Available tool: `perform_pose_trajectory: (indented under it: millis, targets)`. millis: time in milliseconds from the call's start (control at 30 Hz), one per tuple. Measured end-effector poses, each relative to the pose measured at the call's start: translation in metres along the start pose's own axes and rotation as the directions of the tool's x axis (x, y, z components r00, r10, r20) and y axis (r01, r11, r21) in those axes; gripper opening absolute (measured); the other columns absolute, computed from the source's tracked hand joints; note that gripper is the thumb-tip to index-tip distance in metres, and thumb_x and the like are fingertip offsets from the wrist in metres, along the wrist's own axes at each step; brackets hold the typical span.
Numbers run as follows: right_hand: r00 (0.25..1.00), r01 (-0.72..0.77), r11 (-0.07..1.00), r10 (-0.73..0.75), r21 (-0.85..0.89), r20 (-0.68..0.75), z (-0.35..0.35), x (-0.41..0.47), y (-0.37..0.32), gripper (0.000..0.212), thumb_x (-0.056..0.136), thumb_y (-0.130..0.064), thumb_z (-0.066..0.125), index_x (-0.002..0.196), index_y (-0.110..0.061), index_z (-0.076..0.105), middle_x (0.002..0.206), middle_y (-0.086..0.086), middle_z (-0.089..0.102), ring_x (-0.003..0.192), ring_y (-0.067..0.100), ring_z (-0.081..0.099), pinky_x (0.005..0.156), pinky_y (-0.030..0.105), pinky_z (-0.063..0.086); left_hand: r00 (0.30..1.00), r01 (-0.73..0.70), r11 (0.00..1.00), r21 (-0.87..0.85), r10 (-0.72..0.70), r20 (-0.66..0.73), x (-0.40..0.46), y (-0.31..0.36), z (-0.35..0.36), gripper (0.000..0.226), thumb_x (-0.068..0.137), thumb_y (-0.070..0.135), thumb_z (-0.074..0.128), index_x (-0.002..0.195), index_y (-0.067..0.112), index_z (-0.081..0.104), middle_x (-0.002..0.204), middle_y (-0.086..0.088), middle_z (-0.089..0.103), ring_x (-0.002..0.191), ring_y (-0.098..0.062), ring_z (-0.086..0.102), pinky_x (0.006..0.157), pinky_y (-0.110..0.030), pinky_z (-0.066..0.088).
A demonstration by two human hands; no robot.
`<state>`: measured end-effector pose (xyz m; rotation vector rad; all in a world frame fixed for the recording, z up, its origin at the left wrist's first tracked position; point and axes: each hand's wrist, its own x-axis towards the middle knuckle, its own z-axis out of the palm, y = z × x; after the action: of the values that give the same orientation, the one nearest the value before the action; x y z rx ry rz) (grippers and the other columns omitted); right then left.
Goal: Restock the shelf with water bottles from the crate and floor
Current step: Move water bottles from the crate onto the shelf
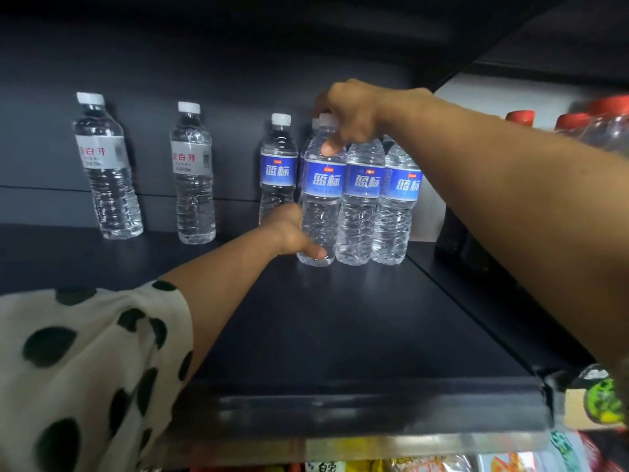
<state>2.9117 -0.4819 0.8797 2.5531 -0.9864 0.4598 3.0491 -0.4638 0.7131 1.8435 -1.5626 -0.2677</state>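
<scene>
bottle (321, 195) upright on shelf (340, 318), leftmost of front row | right hand (350, 114) pinches its neck from above | left hand (292, 233) grips its base from left, nearer

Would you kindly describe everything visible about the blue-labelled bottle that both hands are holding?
The held bottle is clear ribbed plastic, full of water, with a white cap and a blue label with white characters. It stands upright on the dark shelf, leftmost in a front row of three like bottles, touching its neighbour. The right hand grips its neck from above; the left hand holds its base.
</scene>
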Motion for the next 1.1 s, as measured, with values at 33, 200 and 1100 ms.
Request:
perform_pose_trajectory:
  millis: [33,200,1100]
  targets:
    - [1.000,-0.013,1.000,0.013,0.002,-0.006,0.001,0.002,0.001,0.047,0.072,-0.041,0.080,0.109,-0.025,0.058,0.106,-0.001,0.056,0.096,0.026,0.055,0.088,0.044,0.049,1.000,-0.008,1.000,0.001,0.008,-0.007,0.002,-0.001,0.001,0.068,0.048,0.032,0.095,0.105,0.015,0.064,0.105,0.000,0.069,0.098,-0.021,0.065,0.093,-0.039,0.052]
    - [1.000,-0.015,1.000,0.015,0.019,-0.019,0.007,0.008,0.002,0.048,0.072,-0.038,0.080,0.107,-0.027,0.050,0.102,-0.004,0.048,0.093,0.023,0.050,0.089,0.047,0.048,0.999,-0.012,1.000,0.024,0.013,-0.040,0.004,-0.002,0.003,0.070,0.049,0.034,0.095,0.108,0.016,0.063,0.108,-0.001,0.068,0.100,-0.022,0.064,0.094,-0.039,0.052]
    - [0.988,-0.136,0.985,0.143,-0.107,0.065,-0.052,-0.118,-0.096,0.065,0.074,-0.032,0.079,0.128,-0.009,0.050,0.123,0.013,0.057,0.109,0.033,0.055,0.088,0.036,0.047,0.994,-0.108,0.994,0.036,0.109,-0.024,-0.153,0.023,-0.105,0.068,0.066,0.022,0.088,0.122,0.002,0.057,0.117,-0.014,0.062,0.110,-0.030,0.060,0.097,-0.039,0.049]
